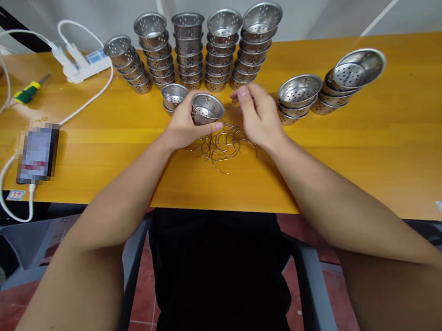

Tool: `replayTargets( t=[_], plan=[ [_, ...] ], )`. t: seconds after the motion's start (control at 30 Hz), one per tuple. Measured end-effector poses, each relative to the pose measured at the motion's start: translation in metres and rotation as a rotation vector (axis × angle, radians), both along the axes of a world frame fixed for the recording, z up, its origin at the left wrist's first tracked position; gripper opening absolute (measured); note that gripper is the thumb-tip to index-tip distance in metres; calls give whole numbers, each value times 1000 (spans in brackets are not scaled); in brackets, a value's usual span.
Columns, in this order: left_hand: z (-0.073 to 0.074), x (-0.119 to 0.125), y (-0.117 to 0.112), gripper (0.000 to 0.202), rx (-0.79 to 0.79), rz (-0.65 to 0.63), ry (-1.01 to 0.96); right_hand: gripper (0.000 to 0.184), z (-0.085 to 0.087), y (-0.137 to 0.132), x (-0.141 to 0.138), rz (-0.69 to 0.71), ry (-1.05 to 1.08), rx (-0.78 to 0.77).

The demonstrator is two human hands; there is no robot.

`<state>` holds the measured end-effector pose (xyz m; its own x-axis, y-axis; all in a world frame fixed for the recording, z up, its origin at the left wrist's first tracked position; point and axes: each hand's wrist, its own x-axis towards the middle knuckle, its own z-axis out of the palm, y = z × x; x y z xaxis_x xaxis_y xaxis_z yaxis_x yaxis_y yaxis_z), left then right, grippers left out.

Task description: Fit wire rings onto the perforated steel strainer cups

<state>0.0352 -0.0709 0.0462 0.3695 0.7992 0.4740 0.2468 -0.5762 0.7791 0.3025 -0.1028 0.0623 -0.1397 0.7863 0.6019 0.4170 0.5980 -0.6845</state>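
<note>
My left hand (188,125) is wrapped round a perforated metal cup (207,109), tilted a little with its mouth toward me. To the right of it, my right hand (260,114) is apart from the cup, its fingers curled with thumb against forefinger; whether anything thin is pinched there I cannot make out. A tangle of thin curved wires (223,144) lies on the table under and between my hands. Just behind my left hand stands a short stack of similar cups (173,94).
Several tall stacks of perforated cups (219,49) line the back of the table (406,127). Two shorter, leaning stacks (299,95) stand on the right. At left are a power strip (87,67), a green-yellow screwdriver (29,91), a phone (37,151) and white cables.
</note>
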Motion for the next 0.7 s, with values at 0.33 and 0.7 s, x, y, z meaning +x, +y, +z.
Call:
replayTargets(
  t=[0.33,0.7],
  plan=[
    [-9,-3,2,96,81,5,81,106,-19,17,19,-218,-269,-241],
    [-10,-1,-2,94,62,-3,104,51,115,-65,50,-384,-455,104]
  ],
)
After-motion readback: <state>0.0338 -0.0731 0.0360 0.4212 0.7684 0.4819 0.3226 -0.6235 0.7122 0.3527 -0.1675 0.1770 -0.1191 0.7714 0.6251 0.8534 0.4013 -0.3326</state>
